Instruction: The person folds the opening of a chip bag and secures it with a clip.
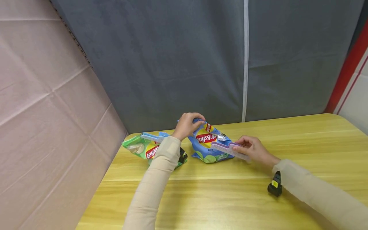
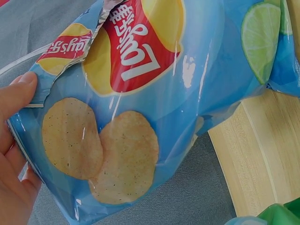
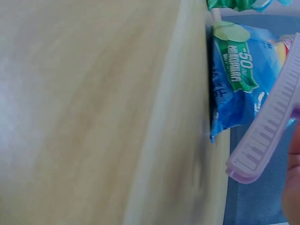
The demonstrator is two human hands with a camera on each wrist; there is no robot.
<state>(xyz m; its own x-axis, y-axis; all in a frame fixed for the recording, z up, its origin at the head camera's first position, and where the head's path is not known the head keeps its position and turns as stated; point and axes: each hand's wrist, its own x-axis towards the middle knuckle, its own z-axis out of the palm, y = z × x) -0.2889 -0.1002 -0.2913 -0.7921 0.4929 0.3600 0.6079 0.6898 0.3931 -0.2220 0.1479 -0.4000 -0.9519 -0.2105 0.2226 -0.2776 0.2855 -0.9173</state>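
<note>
A blue bag of potato chips (image 1: 201, 147) with its torn top folded over stands on the table. My left hand (image 1: 188, 125) pinches its upper left corner, thumb in front, as the left wrist view shows at the folded flap (image 2: 65, 51). In my right hand (image 1: 253, 149) is a purple bag clip (image 1: 227, 149), held by its right part in front of the blue bag's right side. In the right wrist view the ridged clip (image 3: 265, 126) slants beside the blue bag (image 3: 243, 75); whether its two arms are apart cannot be told.
A green bag of potato chips (image 1: 138, 147) lies to the left, with a blue bag clip (image 1: 152, 137) across its top; my left forearm hides part of it. The wooden table (image 1: 215, 198) meets a grey curtain (image 1: 184, 64) at the back and a pale cloth wall at left.
</note>
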